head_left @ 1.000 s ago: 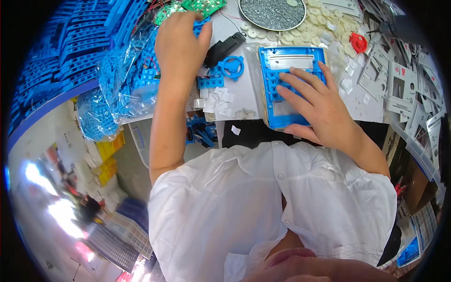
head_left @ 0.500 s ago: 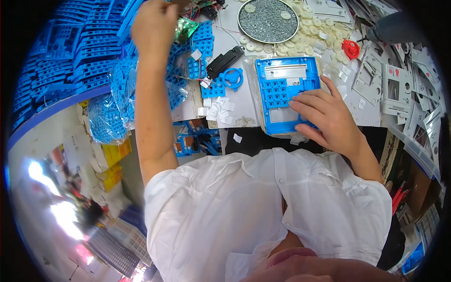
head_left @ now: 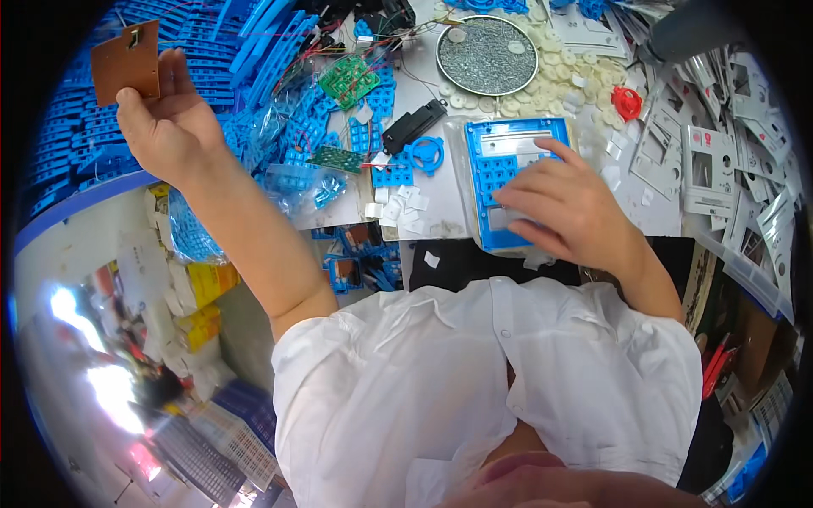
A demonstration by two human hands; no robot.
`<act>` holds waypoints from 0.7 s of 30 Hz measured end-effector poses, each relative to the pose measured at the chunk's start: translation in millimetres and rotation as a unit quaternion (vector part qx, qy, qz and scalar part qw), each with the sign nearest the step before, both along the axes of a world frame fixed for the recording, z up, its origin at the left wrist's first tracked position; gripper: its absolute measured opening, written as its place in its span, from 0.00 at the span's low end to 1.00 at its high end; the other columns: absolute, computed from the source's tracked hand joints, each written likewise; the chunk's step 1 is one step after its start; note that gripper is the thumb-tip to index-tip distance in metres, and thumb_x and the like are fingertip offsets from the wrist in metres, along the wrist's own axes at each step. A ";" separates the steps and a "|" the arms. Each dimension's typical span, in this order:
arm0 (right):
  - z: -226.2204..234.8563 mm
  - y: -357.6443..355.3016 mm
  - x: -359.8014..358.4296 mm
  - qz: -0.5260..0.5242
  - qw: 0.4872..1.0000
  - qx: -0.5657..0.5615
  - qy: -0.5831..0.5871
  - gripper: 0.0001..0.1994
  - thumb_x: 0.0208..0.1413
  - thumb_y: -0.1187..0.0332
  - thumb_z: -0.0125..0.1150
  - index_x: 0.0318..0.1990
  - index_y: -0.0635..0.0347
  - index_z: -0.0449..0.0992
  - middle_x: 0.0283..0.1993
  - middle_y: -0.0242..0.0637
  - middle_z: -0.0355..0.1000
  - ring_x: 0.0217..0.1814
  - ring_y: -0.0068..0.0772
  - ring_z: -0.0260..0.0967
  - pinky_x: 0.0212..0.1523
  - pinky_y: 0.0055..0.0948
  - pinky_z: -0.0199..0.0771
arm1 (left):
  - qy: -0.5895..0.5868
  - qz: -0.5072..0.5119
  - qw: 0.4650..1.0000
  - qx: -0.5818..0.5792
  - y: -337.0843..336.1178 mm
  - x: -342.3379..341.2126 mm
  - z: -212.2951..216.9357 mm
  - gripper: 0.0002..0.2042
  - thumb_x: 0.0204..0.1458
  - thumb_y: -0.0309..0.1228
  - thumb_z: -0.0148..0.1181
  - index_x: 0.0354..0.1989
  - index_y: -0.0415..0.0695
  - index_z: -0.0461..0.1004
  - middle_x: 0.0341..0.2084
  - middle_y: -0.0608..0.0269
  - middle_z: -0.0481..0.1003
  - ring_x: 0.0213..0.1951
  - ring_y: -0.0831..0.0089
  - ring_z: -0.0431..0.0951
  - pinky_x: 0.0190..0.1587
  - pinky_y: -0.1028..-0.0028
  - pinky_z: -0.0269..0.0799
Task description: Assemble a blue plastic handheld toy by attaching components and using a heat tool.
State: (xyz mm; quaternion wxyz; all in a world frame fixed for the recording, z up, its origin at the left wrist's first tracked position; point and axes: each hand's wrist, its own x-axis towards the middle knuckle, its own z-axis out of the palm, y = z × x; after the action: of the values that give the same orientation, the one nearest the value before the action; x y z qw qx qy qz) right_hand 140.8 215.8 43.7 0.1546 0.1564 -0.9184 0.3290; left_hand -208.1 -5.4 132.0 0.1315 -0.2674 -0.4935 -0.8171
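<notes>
Raised at the far left, my left hand (head_left: pixel 176 131) is closed on a brown circuit board (head_left: pixel 125 66), pinched at its lower edge. The board is held up over stacked blue plastic parts (head_left: pixel 72 127). My right hand (head_left: pixel 576 207) has its fingers apart over an open blue plastic casing (head_left: pixel 479 216) at the bench's near edge. A block of blue square keys and a silvery strip show inside the casing. The right hand hides the casing's right part, and whether its fingertips touch the casing I cannot tell.
A round tray (head_left: pixel 439 57) of small metal pieces stands behind the casing, among pale discs (head_left: pixel 555 72). Left of the casing lie a black part (head_left: pixel 413 127), a blue ring (head_left: pixel 426 154) and a wired green board (head_left: pixel 349 82). White panels (head_left: pixel 710 169) pile up at right.
My left hand has swung left from the far side of the bench, bringing the brown board into fuller view. My right hand has shifted slightly left over the casing, its fingers differently bent.
</notes>
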 end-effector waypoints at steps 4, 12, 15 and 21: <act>1.1 2.4 -18.5 -0.047 0.995 -0.043 0.071 0.09 0.50 0.70 0.72 0.40 0.57 0.82 0.34 0.36 0.78 0.38 0.41 0.76 0.50 0.40 0.77 | -0.100 -0.116 0.988 -0.028 15.6 64.2 -13.7 0.11 0.67 0.33 0.52 0.47 0.36 0.73 0.35 0.54 0.79 0.29 0.66 0.77 0.38 0.68 0.77; 23.0 3.5 -44.7 -0.143 0.936 -0.290 0.139 0.11 0.55 0.72 0.69 0.45 0.60 0.83 0.40 0.32 0.79 0.33 0.21 0.71 0.31 0.21 0.69 | -0.292 -0.309 0.904 -0.050 23.0 170.7 -86.8 0.08 0.68 0.30 0.52 0.38 0.39 0.73 0.36 0.60 0.77 0.36 0.75 0.76 0.42 0.71 0.73; 10.4 -5.6 -45.8 -0.098 0.922 -0.374 0.008 0.09 0.55 0.67 0.72 0.41 0.60 0.82 0.42 0.29 0.78 0.31 0.18 0.66 0.29 0.20 0.65 | -0.236 -0.206 0.944 -0.103 34.5 198.3 -104.2 0.09 0.67 0.29 0.53 0.34 0.38 0.73 0.48 0.54 0.74 0.52 0.72 0.73 0.59 0.68 0.65; -8.2 -16.2 -50.7 -0.077 0.847 -0.509 -0.132 0.11 0.60 0.62 0.69 0.33 0.61 0.79 0.26 0.26 0.74 0.23 0.13 0.63 0.21 0.21 0.63 | -0.114 -0.256 0.949 -0.143 17.3 203.1 -108.8 0.11 0.67 0.33 0.50 0.43 0.36 0.73 0.43 0.56 0.78 0.44 0.72 0.77 0.53 0.68 0.70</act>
State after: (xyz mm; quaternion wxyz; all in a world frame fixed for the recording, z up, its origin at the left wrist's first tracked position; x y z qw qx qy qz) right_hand 90.1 199.6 35.5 0.1151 -0.0601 -0.6426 0.7551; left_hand -5.0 12.0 23.2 -0.1788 -0.3059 -0.5319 -0.7691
